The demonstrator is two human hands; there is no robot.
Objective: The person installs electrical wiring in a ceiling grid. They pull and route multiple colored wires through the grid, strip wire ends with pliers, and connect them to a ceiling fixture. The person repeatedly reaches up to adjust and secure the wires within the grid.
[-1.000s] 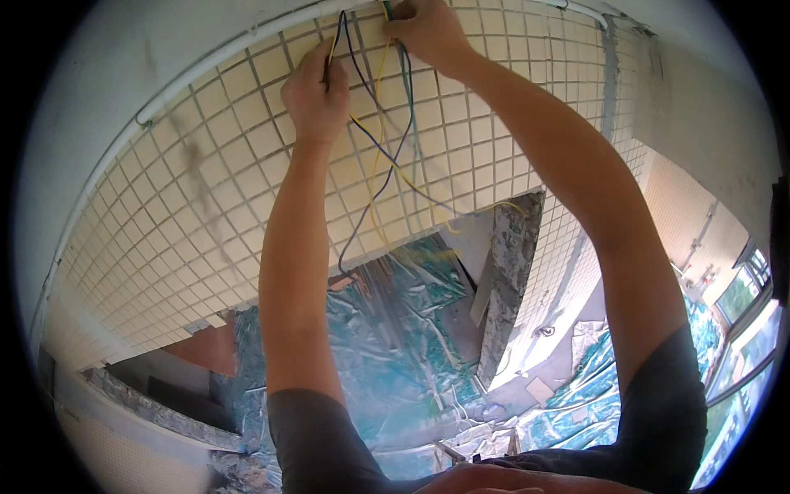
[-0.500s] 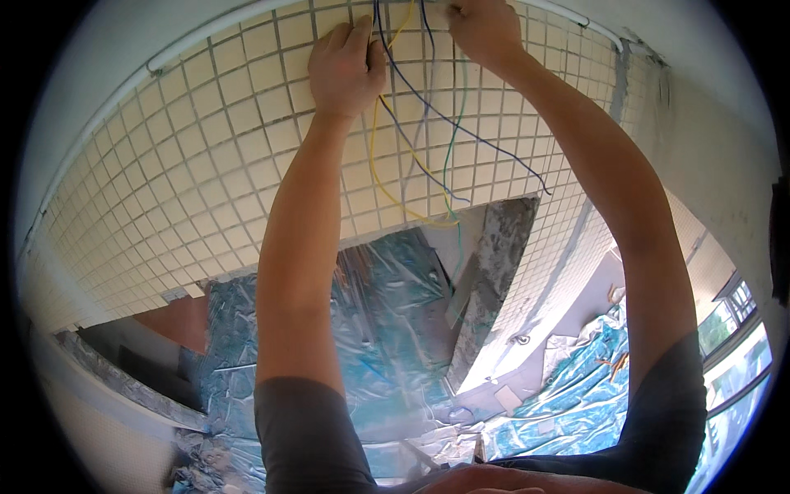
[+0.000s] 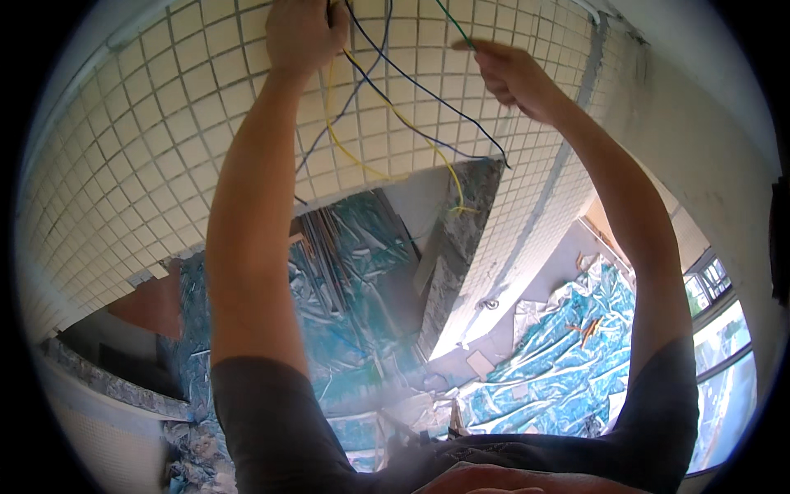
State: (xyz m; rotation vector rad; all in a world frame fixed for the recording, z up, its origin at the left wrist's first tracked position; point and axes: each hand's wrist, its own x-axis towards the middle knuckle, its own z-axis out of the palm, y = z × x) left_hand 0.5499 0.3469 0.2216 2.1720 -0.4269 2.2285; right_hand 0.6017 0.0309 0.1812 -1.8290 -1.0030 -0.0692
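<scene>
Close to the top edge, my left hand (image 3: 303, 37) is against the tiled wall (image 3: 239, 107), its fingers partly cut off. Yellow wire (image 3: 332, 123) and dark blue wire (image 3: 380, 92) come out from under its thumb, so it appears closed on them. To the right, my right hand (image 3: 518, 78) pinches a thin green wire (image 3: 454, 20) between thumb and forefinger; the wire runs up out of view. Another dark blue wire (image 3: 428, 90) hangs loose between my hands, its end near the opening's upper corner. The wires' upper ends are hidden.
Below the tiles, an opening with a rough broken edge (image 3: 469, 185) shows a floor covered by blue-green plastic sheeting (image 3: 543, 354). Long strips (image 3: 325, 255) lie on it. A white pipe (image 3: 140, 29) runs along the wall's top. A window (image 3: 724, 354) stands at right.
My right hand has come down from the top edge and now pulls the green wire, which hung loose before, up and right. The view has shifted; my left hand stays at the wires.
</scene>
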